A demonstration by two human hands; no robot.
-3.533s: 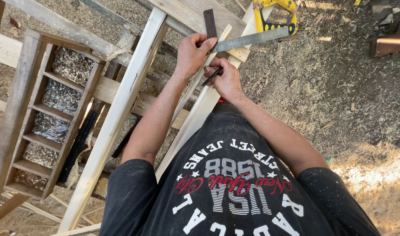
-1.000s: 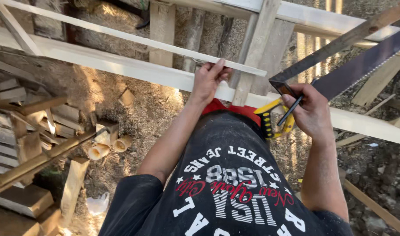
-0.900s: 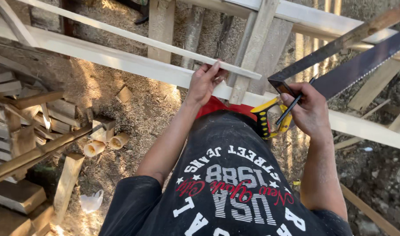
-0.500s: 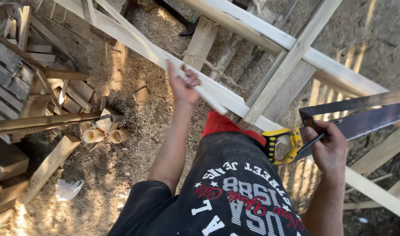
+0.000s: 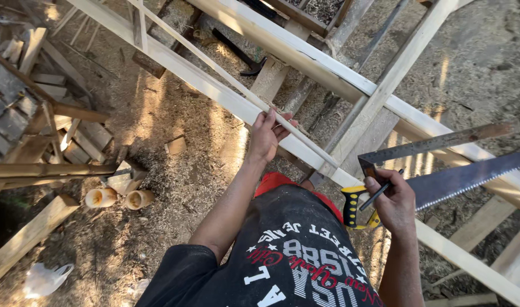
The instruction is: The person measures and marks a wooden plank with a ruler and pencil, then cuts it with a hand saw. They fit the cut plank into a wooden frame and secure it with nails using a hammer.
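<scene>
While the right hand point(image 5: 397, 203) is still clenching the handsaw point(image 5: 441, 185), square point(image 5: 430, 145) and pencil point(image 5: 380, 194) at right, the left hand point(image 5: 266, 135) is now gripping the thin strip point(image 5: 226, 77) at centre, lower than before.

Outdoor carpentry yard. Bare ground covered in sawdust point(image 5: 174, 187), offcuts and stacked timber point(image 5: 32, 108) at one side. Raw wooden frame point(image 5: 305, 57), handsaw point(image 5: 441, 182), steel square point(image 5: 430, 142).
</scene>
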